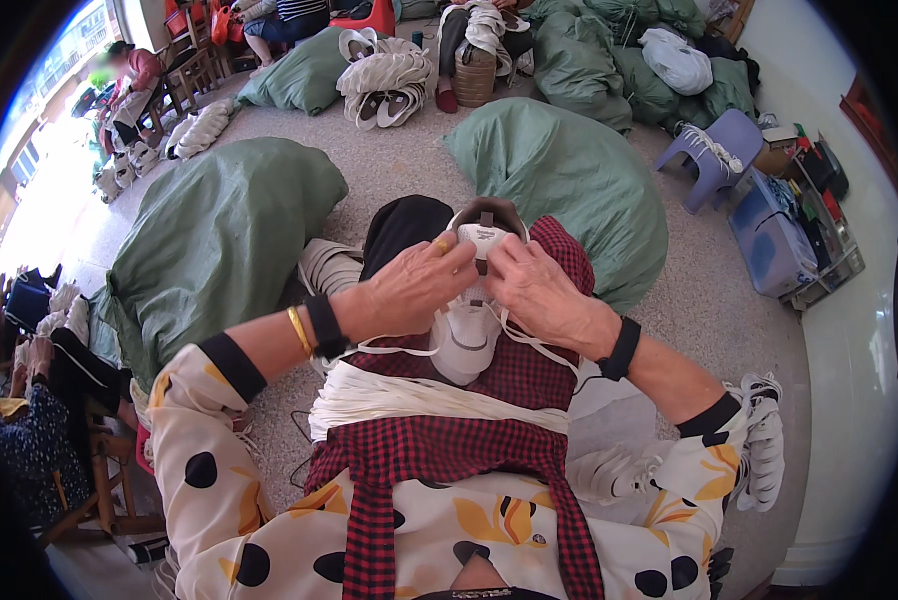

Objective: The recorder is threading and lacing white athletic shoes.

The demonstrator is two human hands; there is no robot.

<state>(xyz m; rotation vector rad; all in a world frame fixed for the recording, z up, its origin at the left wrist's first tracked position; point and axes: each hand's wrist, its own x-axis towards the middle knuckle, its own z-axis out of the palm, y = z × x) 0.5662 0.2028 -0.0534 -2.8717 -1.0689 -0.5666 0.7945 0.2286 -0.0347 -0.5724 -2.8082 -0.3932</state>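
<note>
A white sneaker (pixel 463 345) with a brown collar lining rests on my lap, its toe pointing toward me. My left hand (pixel 419 285) is closed at the left edge of its opening, fingertips bent in by the tongue (pixel 481 238). On the opposite edge my right hand (pixel 541 288) grips with thumb and fingers pinched together. White shoelaces (pixel 399 351) trail out from both sides of the shoe; whether my fingertips also pinch a lace is hidden. A thick bundle of white laces (pixel 419 402) lies across my red-and-black checked apron (pixel 469 445).
Large green sacks (pixel 224 235) stand ahead on both sides. White shoes (pixel 762 440) are stacked at my right. A purple stool (pixel 714 150) and a plastic box (pixel 772 235) stand near the right wall. Other people sit at the left and back, one person (pixel 34 440) close on my left.
</note>
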